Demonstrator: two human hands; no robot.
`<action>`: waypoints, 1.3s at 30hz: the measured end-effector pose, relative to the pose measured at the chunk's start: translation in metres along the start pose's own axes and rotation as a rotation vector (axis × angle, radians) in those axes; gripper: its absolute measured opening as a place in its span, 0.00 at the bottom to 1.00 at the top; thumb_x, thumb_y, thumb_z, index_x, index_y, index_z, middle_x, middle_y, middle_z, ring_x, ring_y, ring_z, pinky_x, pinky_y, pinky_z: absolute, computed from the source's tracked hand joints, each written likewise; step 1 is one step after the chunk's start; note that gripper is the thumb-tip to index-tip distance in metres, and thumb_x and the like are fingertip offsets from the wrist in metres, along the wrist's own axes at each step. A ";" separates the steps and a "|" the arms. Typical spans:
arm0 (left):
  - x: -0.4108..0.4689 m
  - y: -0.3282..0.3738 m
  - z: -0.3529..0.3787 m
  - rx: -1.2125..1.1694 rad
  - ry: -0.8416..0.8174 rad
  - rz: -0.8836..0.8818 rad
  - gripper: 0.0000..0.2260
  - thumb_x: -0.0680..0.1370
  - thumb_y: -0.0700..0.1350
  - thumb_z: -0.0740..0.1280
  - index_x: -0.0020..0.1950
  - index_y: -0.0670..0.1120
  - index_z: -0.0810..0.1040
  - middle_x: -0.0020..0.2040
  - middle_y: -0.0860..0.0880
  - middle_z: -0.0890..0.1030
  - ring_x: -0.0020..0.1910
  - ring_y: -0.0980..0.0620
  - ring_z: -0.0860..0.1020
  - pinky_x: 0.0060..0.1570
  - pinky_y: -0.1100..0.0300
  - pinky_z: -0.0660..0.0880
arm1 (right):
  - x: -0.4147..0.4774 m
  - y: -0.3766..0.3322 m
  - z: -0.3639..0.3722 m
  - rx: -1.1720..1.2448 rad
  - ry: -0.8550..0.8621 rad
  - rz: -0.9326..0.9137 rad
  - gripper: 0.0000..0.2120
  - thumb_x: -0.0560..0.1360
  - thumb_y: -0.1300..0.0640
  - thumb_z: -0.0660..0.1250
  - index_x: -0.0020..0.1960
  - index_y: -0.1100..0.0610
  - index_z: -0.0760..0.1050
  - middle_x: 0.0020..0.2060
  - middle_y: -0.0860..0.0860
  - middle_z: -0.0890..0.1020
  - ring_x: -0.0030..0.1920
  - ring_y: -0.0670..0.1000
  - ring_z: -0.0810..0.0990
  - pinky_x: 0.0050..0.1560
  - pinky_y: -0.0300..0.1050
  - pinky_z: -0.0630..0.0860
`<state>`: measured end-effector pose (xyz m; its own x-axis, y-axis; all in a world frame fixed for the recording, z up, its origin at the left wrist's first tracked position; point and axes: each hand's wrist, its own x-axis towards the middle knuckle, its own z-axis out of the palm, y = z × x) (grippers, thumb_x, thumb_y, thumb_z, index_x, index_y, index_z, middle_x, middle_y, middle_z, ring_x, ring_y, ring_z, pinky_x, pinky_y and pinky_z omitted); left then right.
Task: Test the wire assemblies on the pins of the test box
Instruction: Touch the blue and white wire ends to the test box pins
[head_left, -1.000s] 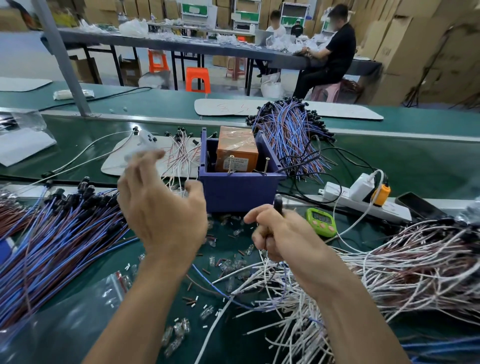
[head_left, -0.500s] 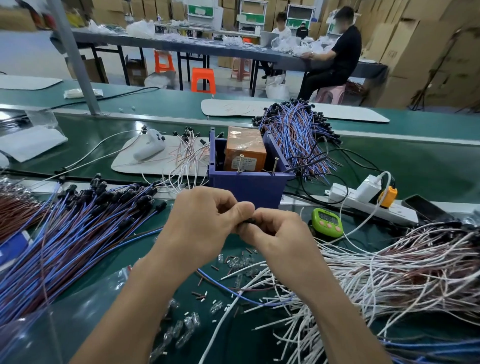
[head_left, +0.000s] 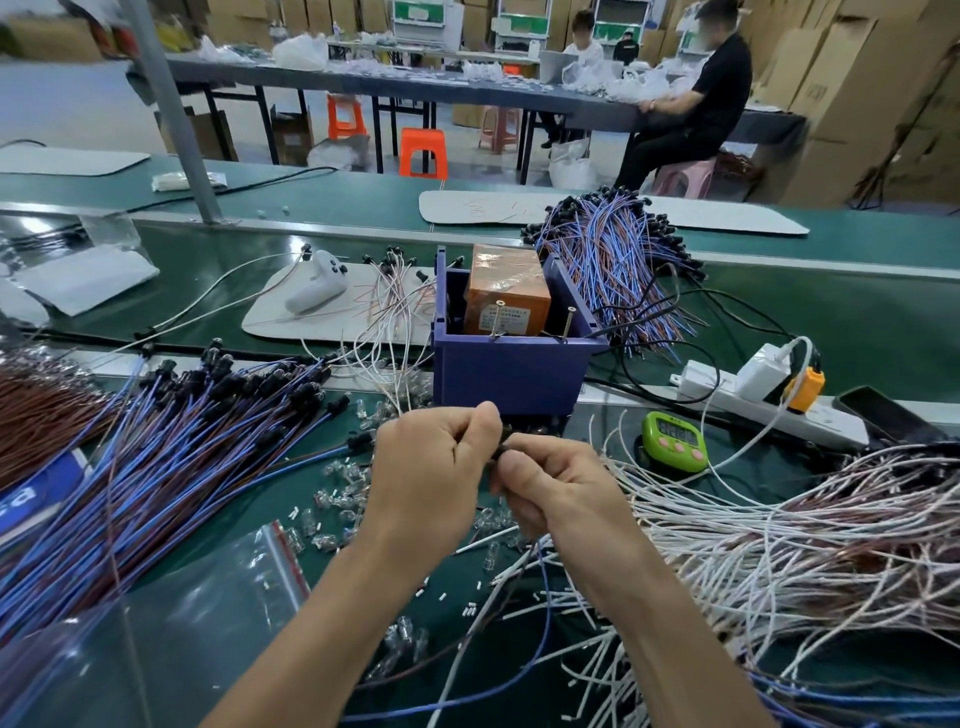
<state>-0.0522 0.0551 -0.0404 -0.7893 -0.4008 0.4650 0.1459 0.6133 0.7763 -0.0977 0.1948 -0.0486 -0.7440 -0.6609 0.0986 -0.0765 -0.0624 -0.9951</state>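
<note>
— While both hands hover just in front of the test box (head_left: 514, 374), how are they set?
— The left hand (head_left: 431, 467) and right hand (head_left: 561, 493) meet fingertip to fingertip. Each is curled and pinches a small black connector (head_left: 500, 451) between them. A blue wire (head_left: 546, 613) curves away below the wrists; the hands hide whether it joins the connector.
— And the box?
— It is purple plastic, square and open-topped, with an orange taped block (head_left: 506, 291) inside. Two brass pins (head_left: 500, 312) stand upright at its near wall. The hands are lower and apart from them.
— What crowds the hands?
— A fan of blue-and-brown wires (head_left: 156, 467) with black ends lies to the left. A tangle of thin white wires (head_left: 779, 535) on the right reaches the right forearm. Small clear plastic caps (head_left: 332, 499) are scattered over the smooth green mat (head_left: 857, 312). A rounded green timer (head_left: 674, 441) lies right of the box, near a white power strip (head_left: 753, 400).
</note>
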 end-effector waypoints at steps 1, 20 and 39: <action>0.000 -0.002 -0.002 0.063 0.040 0.063 0.24 0.82 0.54 0.62 0.25 0.54 0.67 0.24 0.59 0.71 0.24 0.59 0.68 0.27 0.72 0.61 | 0.000 0.001 0.001 -0.012 0.008 -0.003 0.15 0.76 0.45 0.66 0.40 0.56 0.79 0.28 0.48 0.70 0.28 0.47 0.61 0.31 0.50 0.56; 0.010 -0.013 0.003 -0.091 -0.157 -0.379 0.23 0.74 0.58 0.64 0.23 0.47 0.66 0.21 0.54 0.63 0.23 0.53 0.59 0.27 0.58 0.59 | -0.002 0.003 0.006 0.085 0.061 0.021 0.12 0.77 0.55 0.66 0.36 0.53 0.78 0.26 0.49 0.65 0.28 0.47 0.59 0.30 0.45 0.54; 0.057 0.013 0.030 0.322 -0.608 -0.245 0.05 0.72 0.53 0.78 0.38 0.54 0.88 0.35 0.56 0.85 0.37 0.59 0.82 0.40 0.61 0.78 | -0.011 0.005 -0.008 -0.177 -0.091 0.325 0.14 0.68 0.55 0.70 0.40 0.67 0.77 0.27 0.50 0.70 0.28 0.48 0.63 0.29 0.41 0.59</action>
<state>-0.1131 0.0603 -0.0162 -0.9822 -0.1607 -0.0974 -0.1862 0.7620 0.6202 -0.0950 0.2080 -0.0544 -0.6869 -0.6891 -0.2309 0.0345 0.2864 -0.9575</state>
